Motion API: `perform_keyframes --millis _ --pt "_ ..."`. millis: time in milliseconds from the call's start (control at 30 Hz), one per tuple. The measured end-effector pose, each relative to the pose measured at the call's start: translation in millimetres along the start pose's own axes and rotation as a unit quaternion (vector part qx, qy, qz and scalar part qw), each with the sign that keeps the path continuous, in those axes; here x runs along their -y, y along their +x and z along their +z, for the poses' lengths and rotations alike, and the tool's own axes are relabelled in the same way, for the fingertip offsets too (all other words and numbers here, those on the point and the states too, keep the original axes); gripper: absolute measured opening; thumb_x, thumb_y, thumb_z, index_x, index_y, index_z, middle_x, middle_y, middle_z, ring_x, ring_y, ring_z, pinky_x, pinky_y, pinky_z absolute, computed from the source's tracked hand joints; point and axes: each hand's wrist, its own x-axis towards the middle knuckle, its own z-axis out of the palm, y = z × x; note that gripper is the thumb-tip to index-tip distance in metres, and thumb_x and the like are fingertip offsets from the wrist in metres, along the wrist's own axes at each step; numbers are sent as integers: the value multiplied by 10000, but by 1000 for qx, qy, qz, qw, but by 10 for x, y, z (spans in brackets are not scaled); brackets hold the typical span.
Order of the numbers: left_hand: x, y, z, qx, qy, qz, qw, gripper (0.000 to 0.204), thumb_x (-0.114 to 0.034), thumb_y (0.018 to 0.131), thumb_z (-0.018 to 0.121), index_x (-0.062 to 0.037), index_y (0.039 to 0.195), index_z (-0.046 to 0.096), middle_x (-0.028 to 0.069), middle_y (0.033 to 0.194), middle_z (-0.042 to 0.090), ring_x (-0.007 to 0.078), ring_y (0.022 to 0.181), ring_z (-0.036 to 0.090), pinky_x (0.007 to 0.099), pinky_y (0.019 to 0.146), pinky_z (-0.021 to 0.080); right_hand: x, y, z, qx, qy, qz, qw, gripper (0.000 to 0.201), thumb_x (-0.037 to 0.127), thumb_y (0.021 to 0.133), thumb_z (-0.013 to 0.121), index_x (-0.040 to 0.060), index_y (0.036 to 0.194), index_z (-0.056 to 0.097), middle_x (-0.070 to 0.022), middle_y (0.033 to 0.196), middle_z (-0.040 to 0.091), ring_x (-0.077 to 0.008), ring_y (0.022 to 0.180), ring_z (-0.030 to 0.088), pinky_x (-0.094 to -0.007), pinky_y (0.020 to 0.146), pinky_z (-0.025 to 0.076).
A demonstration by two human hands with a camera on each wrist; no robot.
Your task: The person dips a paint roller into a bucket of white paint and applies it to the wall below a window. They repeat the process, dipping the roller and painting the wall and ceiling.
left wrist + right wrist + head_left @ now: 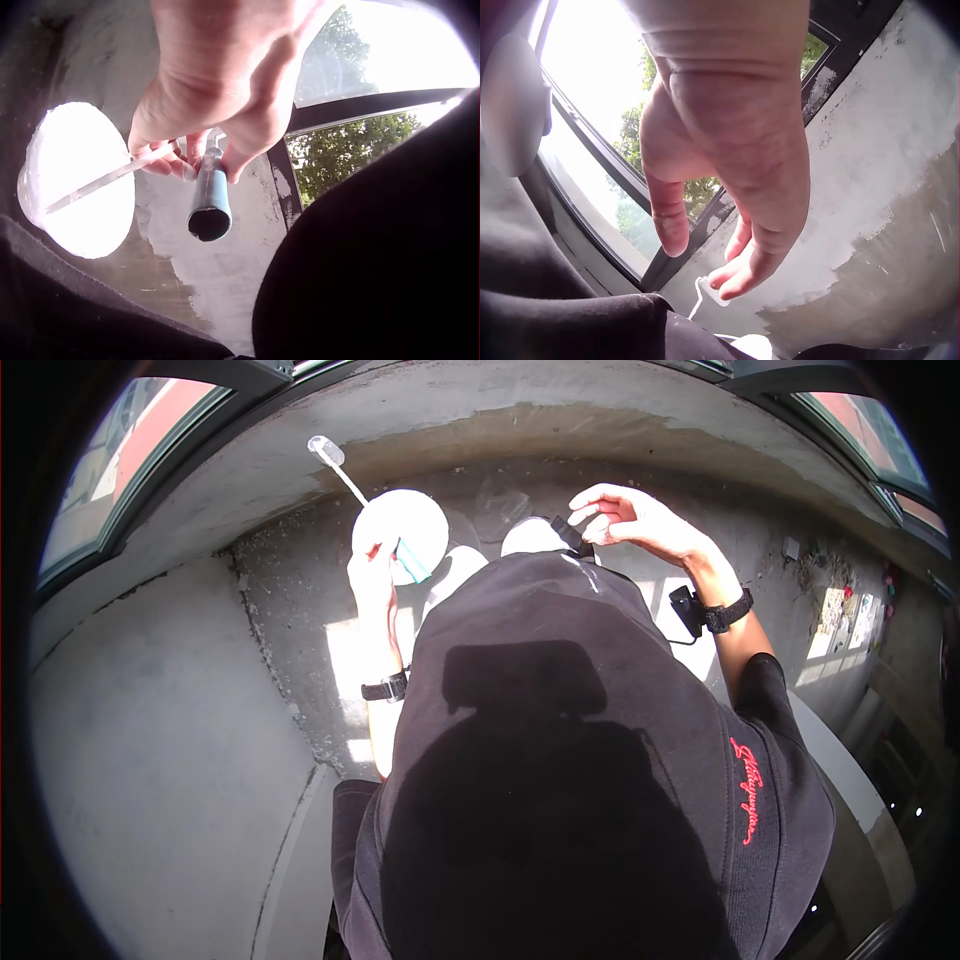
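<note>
In the head view my left hand (373, 575) holds a long-stemmed tool with a teal handle (411, 560). Its thin pale stem (350, 485) ends in a whitish head (325, 451), so it looks like a small paint roller. Below that hand, the left wrist view shows the handle's hollow end (209, 217) facing the camera. The same fingers pinch a pale strip, which crosses a bright white round tub (90, 232). My right hand (731, 165) is raised apart from the tub, fingers loosely bent, with nothing in its grasp.
A rough plastered wall (440, 420) curves ahead beneath the windows (130, 450). Sunlit patches lie on the grey floor (285, 595). Debris (830, 575) is scattered at the right, and a crumpled clear plastic piece (503, 495) lies near the wall.
</note>
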Motion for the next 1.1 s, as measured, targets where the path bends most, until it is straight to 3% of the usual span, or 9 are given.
perform_keyframes --millis 67,200,367,500,567,800,867,933,1100 --pt "-36 27 -34 0 14 -10 1000 191 -78 838 681 -4 1011 654 -73 684 510 1 537 378 160 486 288 68 -1 16 48 -14 32 998 478 7 759 604 22 1225 498 -59 1101 574 -100 871 581 -245 849 475" --pt "-34 122 -27 0 0 -6 1000 193 -79 837 683 -4 1012 654 -76 682 504 0 532 375 160 481 290 2 5 51 64 -6 39 997 562 -36 724 679 27 1245 477 -56 1109 548 -94 834 575 -242 796 484" --pt "-35 138 93 2 -2 -4 1000 208 -55 841 673 12 1037 648 -41 762 587 3 563 418 154 505 319 -7 -60 80 71 -12 25 997 482 -2 769 664 19 1216 487 -50 1090 548 -101 821 588 -251 775 493" --pt "43 102 91 12 -18 -6 1000 215 -44 842 667 19 1047 645 -21 812 618 5 582 438 154 518 332 -5 -78 19 8 -3 7 1000 430 -9 756 660 12 1160 516 -50 1021 568 -104 795 599 -246 766 491" --pt "97 118 22 15 -22 -8 1000 188 -32 816 677 10 998 665 21 852 628 79 729 514 229 668 402 5 -78 34 -13 19 3 1000 376 10 766 651 31 1122 531 -40 983 576 -97 799 598 -239 770 489" --pt "78 132 5 20 -29 -5 999 193 -30 816 676 8 1005 663 15 844 625 74 717 506 224 654 392 14 -89 21 -39 31 24 998 318 47 773 641 60 1076 545 -21 964 573 -78 793 586 -230 759 488" --pt "68 128 31 12 -33 8 999 190 -36 860 644 17 1042 644 -25 817 614 5 596 445 155 521 337 26 -95 36 -36 46 28 998 320 42 767 641 59 1072 544 -18 954 568 -76 792 574 -228 752 483" --pt "30 108 55 8 -39 6 999 186 -34 857 645 16 1036 645 -28 808 609 5 594 442 156 520 335 31 -83 42 -28 62 31 997 322 37 761 642 57 1067 543 -16 944 562 -74 792 563 -225 745 478" --pt "28 125 43 -8 -28 7 1000 174 -29 841 657 12 1010 649 -40 772 583 7 586 421 157 527 327 58 -90 71 61 43 19 997 372 34 705 701 54 1045 551 -3 896 539 -62 778 495 -214 723 434"
